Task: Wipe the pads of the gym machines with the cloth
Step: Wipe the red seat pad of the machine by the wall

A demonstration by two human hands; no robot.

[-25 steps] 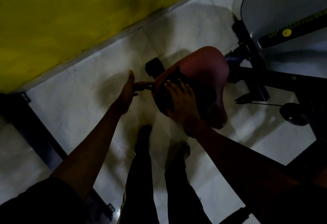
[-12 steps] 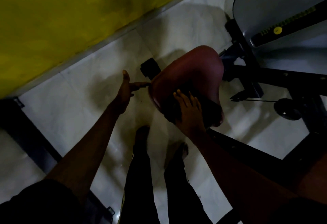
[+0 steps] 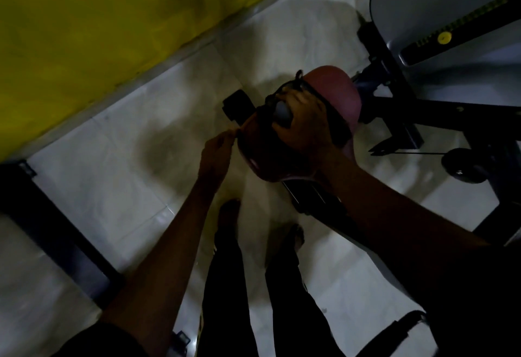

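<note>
A reddish-brown seat pad (image 3: 337, 90) of a gym machine sits in the middle of the view. My right hand (image 3: 303, 122) presses a dark cloth (image 3: 277, 102) flat on the pad's upper left part, fingers spread over it. My left hand (image 3: 217, 150) is at the pad's left edge with its fingers curled in; whether it grips the edge is hard to tell in the dim light. The lower half of the pad is hidden under my right hand and the cloth.
The black machine frame (image 3: 400, 102) and a small wheel (image 3: 462, 165) lie to the right. A grey panel with a yellow knob (image 3: 444, 37) is at top right. A yellow wall (image 3: 98, 18) runs along the left. My legs and feet (image 3: 231, 215) stand on pale floor tiles. A dark bar (image 3: 56, 232) crosses lower left.
My right hand has slid with the cloth from the pad's near edge up toward its far end. My left hand's fingers, spread before, have curled in at the pad's left edge.
</note>
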